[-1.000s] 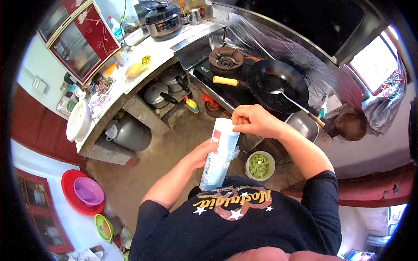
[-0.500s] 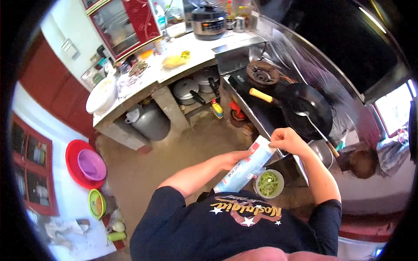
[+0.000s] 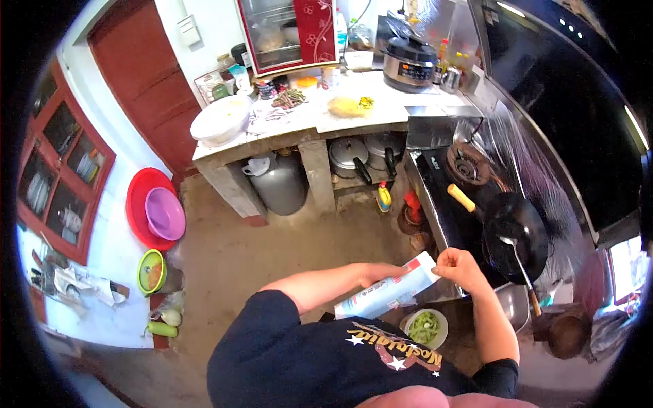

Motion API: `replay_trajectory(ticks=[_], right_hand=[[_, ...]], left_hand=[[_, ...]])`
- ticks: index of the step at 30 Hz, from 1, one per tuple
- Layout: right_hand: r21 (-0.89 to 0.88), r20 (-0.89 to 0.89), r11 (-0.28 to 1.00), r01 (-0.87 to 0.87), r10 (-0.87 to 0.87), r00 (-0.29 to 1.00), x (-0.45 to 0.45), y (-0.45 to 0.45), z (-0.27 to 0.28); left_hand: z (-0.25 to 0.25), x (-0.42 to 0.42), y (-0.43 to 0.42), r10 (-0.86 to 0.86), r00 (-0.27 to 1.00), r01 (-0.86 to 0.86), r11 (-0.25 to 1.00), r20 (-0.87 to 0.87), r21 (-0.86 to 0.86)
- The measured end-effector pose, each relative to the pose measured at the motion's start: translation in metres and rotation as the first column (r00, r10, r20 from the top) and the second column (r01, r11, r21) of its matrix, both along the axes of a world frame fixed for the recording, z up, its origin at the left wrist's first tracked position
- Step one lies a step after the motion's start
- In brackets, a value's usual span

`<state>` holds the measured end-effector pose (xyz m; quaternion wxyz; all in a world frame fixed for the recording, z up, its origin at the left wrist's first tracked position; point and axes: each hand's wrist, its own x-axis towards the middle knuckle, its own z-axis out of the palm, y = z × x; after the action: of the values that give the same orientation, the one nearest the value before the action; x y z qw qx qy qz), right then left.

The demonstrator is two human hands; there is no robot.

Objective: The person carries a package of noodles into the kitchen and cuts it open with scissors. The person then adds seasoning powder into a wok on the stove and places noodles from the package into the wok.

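Note:
A long pale-blue and white package (image 3: 379, 294) with red and dark print lies slanted in front of my body. My left hand (image 3: 382, 273) is wrapped around its side near the upper part. With fingers pinched, my right hand (image 3: 457, 266) grips the white top end of the package. Just below the package, a white bucket (image 3: 441, 330) holds cut green vegetables (image 3: 424, 327). To the right of my right hand, a black wok (image 3: 515, 238) sits on the stove with a metal spatula (image 3: 518, 262) in it.
A counter (image 3: 320, 126) at the back carries a white basin (image 3: 221, 120), yellow food (image 3: 345, 107) and an electric cooker (image 3: 409, 62). Pressure cookers (image 3: 349, 156) and a grey gas cylinder (image 3: 279, 185) are beneath it. Red and purple basins (image 3: 165, 213) lean at the left.
The view has swung left, so the counter and stove appear further right. The package has tilted from nearly upright to a flatter slant, with both hands still on it.

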<state>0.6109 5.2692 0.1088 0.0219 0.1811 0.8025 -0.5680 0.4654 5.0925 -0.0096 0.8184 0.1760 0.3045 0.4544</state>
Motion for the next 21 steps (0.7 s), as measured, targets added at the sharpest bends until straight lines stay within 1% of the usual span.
replay_trajectory(ticks=[1, 2, 3, 5, 6, 7, 9, 10, 11, 13, 15, 16, 17, 19, 21], right_hand=[[-0.044, -0.010, 0.999, -0.009, 0.008, 1.000, -0.007, -0.005, 0.003], [-0.015, -0.018, 1.000, -0.018, 0.017, 1.000, -0.015, -0.008, 0.008], [0.010, -0.025, 1.000, -0.028, 0.028, 0.999, -0.023, -0.010, 0.011], [-0.086, -0.078, 0.994, 0.062, -0.069, 0.995, -0.036, -0.010, 0.007], [-0.119, -0.085, 0.988, 0.099, -0.110, 0.990, -0.041, -0.009, 0.003], [-0.118, -0.091, 0.989, 0.093, -0.104, 0.990, -0.045, -0.008, -0.002], [-0.261, -0.112, 0.957, 0.128, -0.162, 0.980, -0.046, -0.008, -0.018], [-0.246, -0.082, 0.960, 0.133, -0.157, 0.984, -0.046, -0.007, -0.032], [-0.251, -0.010, 0.955, 0.158, -0.166, 0.986, -0.045, -0.008, -0.046], [-0.148, 0.105, 0.979, 0.138, -0.124, 0.987, -0.041, -0.010, -0.080], [-0.186, 0.205, 0.976, 0.110, -0.071, 0.976, -0.038, -0.013, -0.107], [-0.207, 0.235, 0.971, 0.117, -0.067, 0.970, -0.038, -0.011, -0.125], [-0.227, 0.266, 0.966, 0.123, -0.060, 0.962, -0.039, -0.007, -0.142], [-0.259, 0.334, 0.954, 0.151, -0.059, 0.941, -0.055, -0.001, -0.152], [-0.191, 0.283, 0.976, 0.108, -0.051, 0.958, -0.078, 0.015, -0.183]], left_hand=[[0.002, -0.006, -0.007, 0.018, 1.000, -0.017, 1.000, 0.002, -0.012], [0.009, -0.012, -0.015, 0.019, 0.998, -0.019, 1.000, 0.058, -0.003], [0.006, -0.018, -0.022, 0.029, 0.998, -0.029, 1.000, 0.056, 0.001], [0.002, -0.029, -0.038, 0.125, 0.989, -0.131, 0.989, 0.085, 0.074], [0.012, -0.037, -0.051, 0.176, 0.984, -0.177, 0.979, 0.021, 0.099], [0.009, -0.046, -0.061, 0.181, 0.983, -0.182, 0.978, 0.015, 0.102], [-0.009, -0.065, -0.077, 0.359, 0.933, -0.353, 0.901, 0.025, 0.254], [-0.017, -0.078, -0.084, 0.415, 0.908, -0.415, 0.880, 0.048, 0.232], [-0.003, -0.087, -0.092, 0.472, 0.878, -0.477, 0.848, 0.079, 0.231], [-0.010, -0.114, -0.101, 0.651, 0.759, -0.632, 0.731, 0.015, 0.258], [0.014, -0.136, -0.107, 0.796, 0.601, -0.759, 0.599, -0.078, 0.256], [0.011, -0.155, -0.107, 0.846, 0.509, -0.817, 0.533, -0.158, 0.219], [0.010, -0.174, -0.105, 0.889, 0.393, -0.855, 0.447, -0.233, 0.262], [0.013, -0.211, -0.100, 0.927, 0.230, -0.906, 0.315, -0.295, 0.284], [0.021, -0.251, -0.094, 0.936, 0.098, -0.909, 0.223, -0.339, 0.353]])
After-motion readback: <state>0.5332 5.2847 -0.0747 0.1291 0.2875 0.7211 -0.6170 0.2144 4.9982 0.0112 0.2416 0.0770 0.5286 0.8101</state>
